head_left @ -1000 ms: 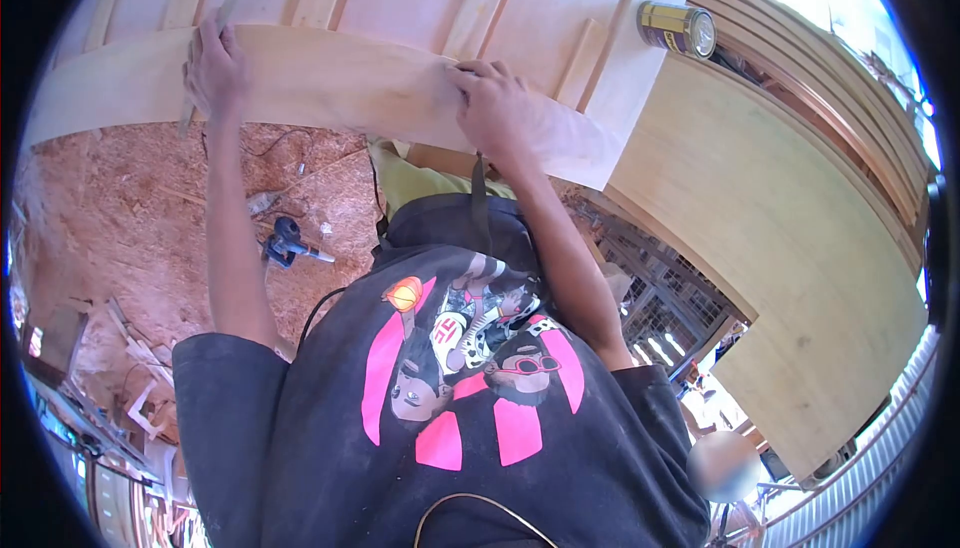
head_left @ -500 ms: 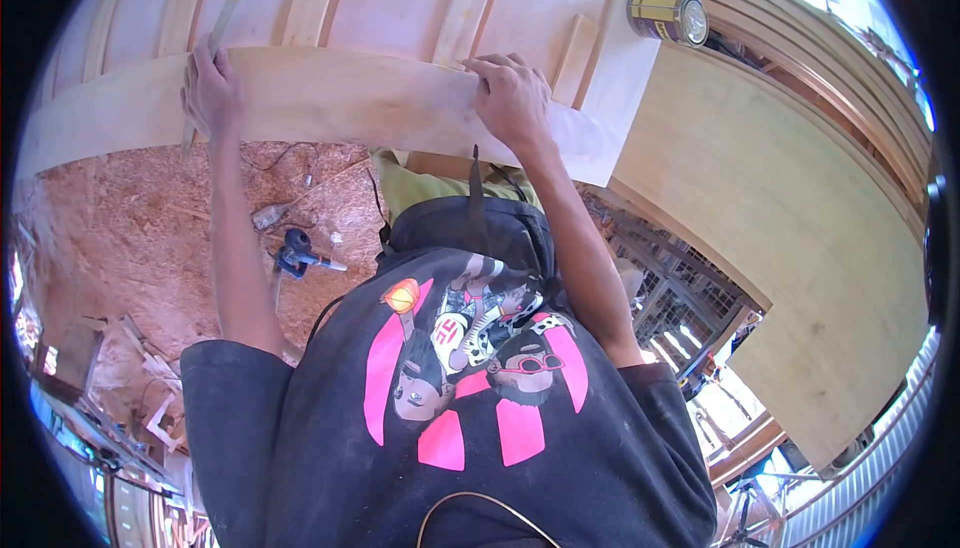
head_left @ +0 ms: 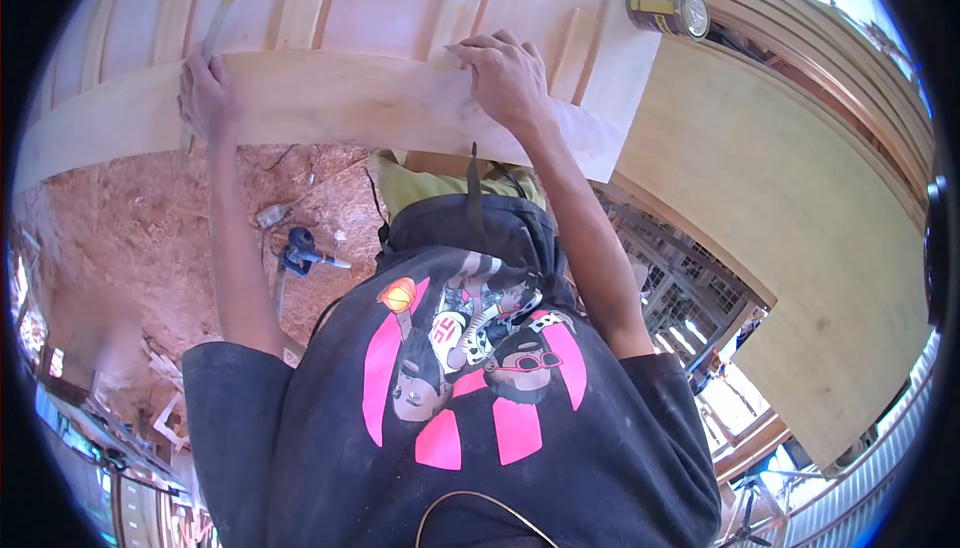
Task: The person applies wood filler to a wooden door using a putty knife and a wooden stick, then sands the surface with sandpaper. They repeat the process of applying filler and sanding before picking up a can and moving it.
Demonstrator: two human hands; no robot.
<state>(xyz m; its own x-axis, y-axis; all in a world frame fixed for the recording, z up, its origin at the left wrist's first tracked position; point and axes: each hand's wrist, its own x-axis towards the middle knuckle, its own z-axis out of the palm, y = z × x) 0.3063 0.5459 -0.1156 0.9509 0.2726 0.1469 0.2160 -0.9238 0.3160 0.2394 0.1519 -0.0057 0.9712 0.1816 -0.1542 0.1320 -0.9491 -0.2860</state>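
left hand (head_left: 208, 100) closed round thin strip (head_left: 219, 26); right hand (head_left: 508, 81) at pale board (head_left: 340, 98), grip unclear.

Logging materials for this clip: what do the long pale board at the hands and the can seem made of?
Board: probably wood or plywood, smooth and seemingly unvarnished; its pale tan tone and matte look suggest it. Can: likely metal with a printed finish; the shiny silvery end is the sign.

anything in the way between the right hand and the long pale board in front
Nothing visible: the right hand is right at the long pale board, over its far edge. The can sits off to the right.
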